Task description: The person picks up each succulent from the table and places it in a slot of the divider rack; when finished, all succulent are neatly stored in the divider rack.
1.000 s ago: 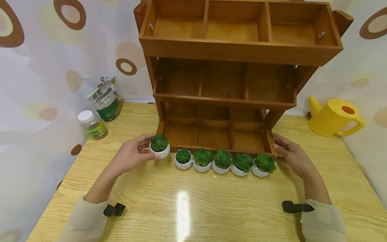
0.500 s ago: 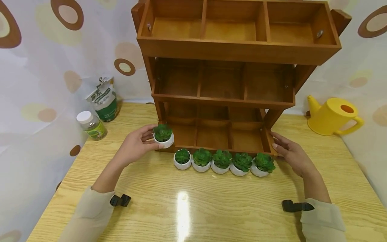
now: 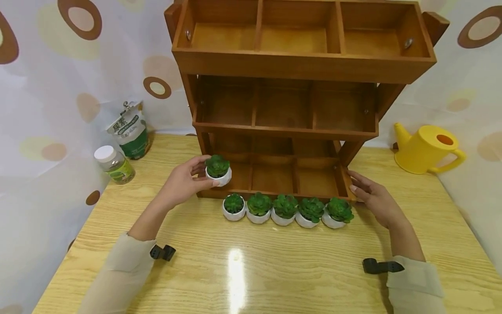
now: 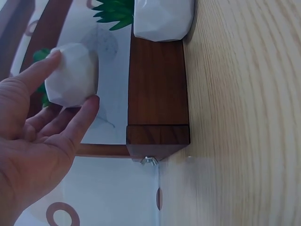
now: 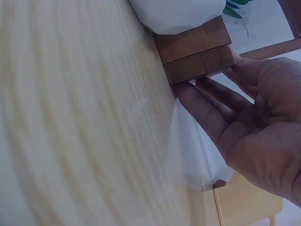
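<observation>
My left hand (image 3: 182,183) pinches a small potted succulent (image 3: 218,171) by its white faceted pot, thumb on the near side. The pot is raised over the left compartment of the bottom tier of a brown wooden shelf (image 3: 298,69). In the left wrist view the white pot (image 4: 73,77) hangs apart from the tier's front board (image 4: 157,84). My right hand (image 3: 376,200) holds the right end of that bottom tier; in the right wrist view, fingers and thumb lie round its wooden corner (image 5: 200,63). Several more potted succulents (image 3: 285,209) stand in a row before the shelf.
A yellow watering can (image 3: 425,150) stands at the right rear of the wooden table (image 3: 298,270). On the left are a white-capped bottle (image 3: 114,165) and a clipped green-and-white pouch (image 3: 131,133). Patterned cloth (image 3: 47,100) hangs behind.
My left hand has lifted the succulent and carried it forward and right, from before the shelf's left corner to above the bottom tier. My right hand stays at the shelf's end. The view shifts slightly.
</observation>
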### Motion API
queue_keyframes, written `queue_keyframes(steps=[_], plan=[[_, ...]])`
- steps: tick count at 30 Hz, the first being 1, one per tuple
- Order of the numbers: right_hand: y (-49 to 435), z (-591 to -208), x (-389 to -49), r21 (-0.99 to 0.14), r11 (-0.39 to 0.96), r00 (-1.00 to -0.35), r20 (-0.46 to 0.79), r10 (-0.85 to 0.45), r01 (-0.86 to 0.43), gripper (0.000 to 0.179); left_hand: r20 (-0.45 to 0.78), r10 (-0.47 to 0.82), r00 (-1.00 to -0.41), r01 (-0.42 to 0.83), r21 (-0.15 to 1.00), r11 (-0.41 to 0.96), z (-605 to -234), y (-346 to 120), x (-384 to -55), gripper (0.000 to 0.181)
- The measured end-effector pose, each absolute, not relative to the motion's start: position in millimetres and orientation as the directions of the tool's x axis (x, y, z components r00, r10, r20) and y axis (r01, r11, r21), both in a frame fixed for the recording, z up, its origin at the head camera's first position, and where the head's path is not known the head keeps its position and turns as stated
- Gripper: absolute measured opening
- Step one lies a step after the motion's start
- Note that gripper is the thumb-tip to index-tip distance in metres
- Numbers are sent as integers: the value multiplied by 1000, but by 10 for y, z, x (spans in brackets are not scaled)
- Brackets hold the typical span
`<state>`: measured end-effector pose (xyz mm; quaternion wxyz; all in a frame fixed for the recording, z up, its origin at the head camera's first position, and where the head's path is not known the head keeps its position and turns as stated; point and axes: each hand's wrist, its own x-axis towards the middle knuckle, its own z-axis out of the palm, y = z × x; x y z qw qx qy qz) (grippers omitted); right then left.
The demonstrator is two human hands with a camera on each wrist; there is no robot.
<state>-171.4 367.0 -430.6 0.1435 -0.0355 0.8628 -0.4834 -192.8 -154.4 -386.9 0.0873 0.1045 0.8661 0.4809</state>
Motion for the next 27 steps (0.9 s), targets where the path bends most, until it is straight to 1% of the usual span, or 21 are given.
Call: queue_keyframes(steps=[6, 11, 17, 22, 27], plan=[[3689, -4304, -1706, -838, 542, -959, -204, -196, 68, 62, -31, 293, -956, 119, 870, 479, -3853, -1418, -2016, 73], [3672, -4314, -1720, -842, 535, -958, -205, -200, 69, 62, -16, 312, -950, 143, 866, 479, -3874, -1352, -2069, 72], [3667, -4311, -1723, -848, 525, -960, -198, -197, 67, 62, -37, 295, -955, 138, 825, 548, -3889, -1263, -2135, 74], [3666, -4313, -1723, -844, 530, -961, -206, -188, 77, 61, -39, 308, -950, 164, 779, 606, -3935, -1208, -2215, 78], [3658, -4317, -1725, -842, 535, -961, -205, -187, 76, 62, -65, 283, -957, 138, 755, 641, -3999, -1163, -2296, 75]])
